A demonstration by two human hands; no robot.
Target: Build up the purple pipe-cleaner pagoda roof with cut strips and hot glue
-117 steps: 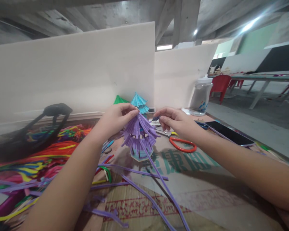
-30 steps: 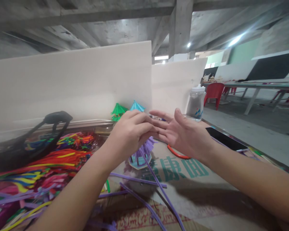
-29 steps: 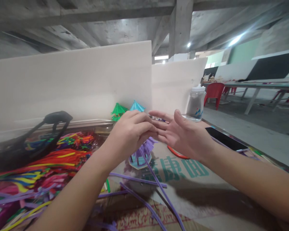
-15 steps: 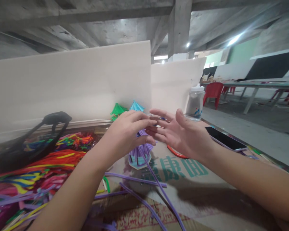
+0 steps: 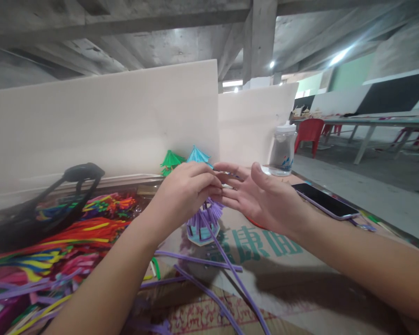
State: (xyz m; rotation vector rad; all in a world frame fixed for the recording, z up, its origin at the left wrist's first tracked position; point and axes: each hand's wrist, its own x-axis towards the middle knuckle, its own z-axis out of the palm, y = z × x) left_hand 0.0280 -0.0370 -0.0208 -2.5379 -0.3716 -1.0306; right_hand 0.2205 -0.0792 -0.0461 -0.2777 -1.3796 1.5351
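Observation:
Above the cardboard, my left hand (image 5: 186, 193) has its thumb and fingers pressed together at the fingertips of my right hand; whatever is in that pinch, if anything, is too small to make out. My right hand (image 5: 265, 193) is open, palm turned to the left, fingers stretched out and thumb raised. Just below them stands a small purple pipe-cleaner model (image 5: 212, 211) on a pale blue many-sided base (image 5: 203, 237), its top partly hidden by my hands. A long purple pipe cleaner (image 5: 235, 277) slants from it toward me.
Green (image 5: 172, 159) and blue umbrella-like roofs (image 5: 198, 153) stand behind my hands. Coloured pipe cleaners (image 5: 87, 232) and a black strapped object (image 5: 82, 172) lie left. At right are a water bottle (image 5: 282, 149), a phone (image 5: 326, 201) and a partly hidden red-orange ring (image 5: 260, 224).
My left thumb and fingers have closed into a pinch at my right fingertips. My right hand has shifted slightly left, showing more of the phone.

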